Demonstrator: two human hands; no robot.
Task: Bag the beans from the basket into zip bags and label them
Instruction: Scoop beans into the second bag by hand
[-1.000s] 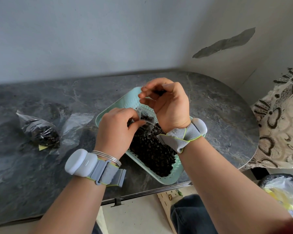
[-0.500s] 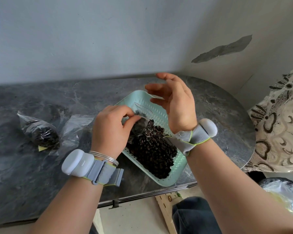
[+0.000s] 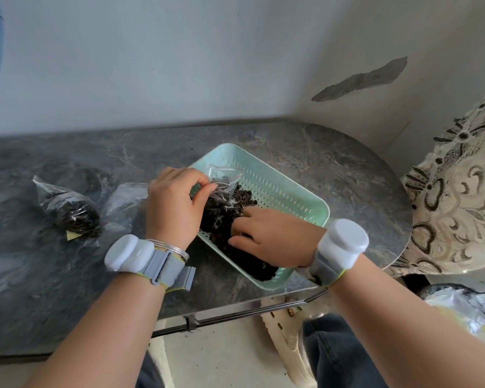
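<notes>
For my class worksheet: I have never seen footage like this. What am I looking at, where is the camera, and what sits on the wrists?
No machine here: a person works with bare hands, filmed by one camera worn on their head, looking down. Each wrist carries a grey strap with a white pod; its purpose is not shown. On the dark marbled tabletop stands a mint-green perforated plastic basket of dark beans. The left hand pinches a small clear zip bag over the basket; the right hand digs into the beans. Further left lie a filled clear bag and an empty clear bag.
</notes>
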